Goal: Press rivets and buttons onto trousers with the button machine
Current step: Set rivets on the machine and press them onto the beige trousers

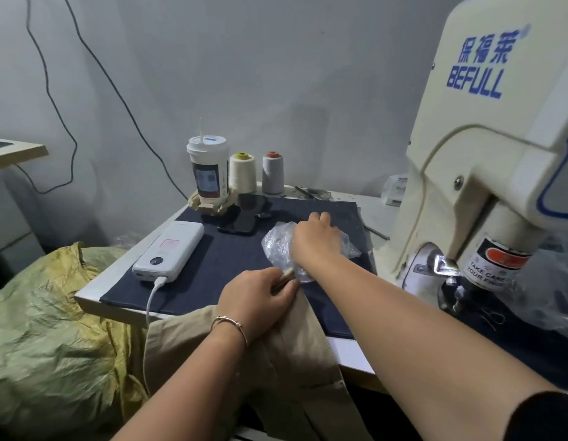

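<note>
- The button machine [486, 148] at your right carries blue lettering on its cream head: Chinese characters above the word "BEFULL".
- Lower down, the round label on the machine's press head [495, 262] reads "TAKE CARE" and "YOUR FIN…"; the rest curves out of sight.
- The drink cup [208, 167] at the back of the table [114, 275] has a printed label, too small to read. It sits in a cardboard holder beside a cream thread cone [243, 173] and a grey thread cone [272, 173].
- Your left hand [257, 300] has its fingers curled, pinching the edge of the beige trousers [295, 354] between thumb and fingers, at the near edge of the dark mat [219, 259].
- The trousers hang from that grip off the table's front edge toward you, under your left wrist with its thin bracelet [232, 323].
- Your right hand [314, 237] reaches across onto the clear plastic bag [276, 243] lying on the mat, fingers bent down into it; you cannot tell what, if anything, the fingertips hold.
- The bag lies just beyond the left hand's fingertips, touching the trousers' pinched edge.
- A white power bank [170, 249] with its cable plugged in lies at the mat's left, a dark phone [244, 218] behind it.
- A yellow-green woven sack [53, 338] slumps left of the table.
</note>
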A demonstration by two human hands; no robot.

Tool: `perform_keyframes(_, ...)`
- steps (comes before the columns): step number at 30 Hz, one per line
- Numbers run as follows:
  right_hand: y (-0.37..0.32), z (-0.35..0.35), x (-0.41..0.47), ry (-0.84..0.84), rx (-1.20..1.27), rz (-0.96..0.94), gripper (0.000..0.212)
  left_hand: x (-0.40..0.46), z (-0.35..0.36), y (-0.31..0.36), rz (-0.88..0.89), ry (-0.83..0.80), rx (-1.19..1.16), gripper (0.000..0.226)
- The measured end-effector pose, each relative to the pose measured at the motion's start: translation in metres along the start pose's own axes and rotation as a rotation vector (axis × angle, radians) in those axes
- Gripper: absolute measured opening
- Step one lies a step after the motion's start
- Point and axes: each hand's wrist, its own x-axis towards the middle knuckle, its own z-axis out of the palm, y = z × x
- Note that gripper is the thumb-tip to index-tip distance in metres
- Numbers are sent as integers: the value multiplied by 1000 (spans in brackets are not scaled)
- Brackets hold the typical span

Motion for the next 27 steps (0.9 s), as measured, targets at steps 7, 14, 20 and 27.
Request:
perform_keyframes(7, -6, 3, 10, -73, 10, 50, 46, 2, 1, -1, 1, -9, 5, 46)
perform_keyframes(14, -11, 5, 18, -106, 56, 105, 54, 1, -1, 0, -5, -28, -9, 46)
perform_keyframes(20, -12, 9, 20, -82, 58, 110, 51, 1, -2, 2, -5, -31, -18, 46)
perform_keyframes(27, -10, 10, 19, -41, 89, 96, 46, 1, -2, 1, 0, -27, -12, 44)
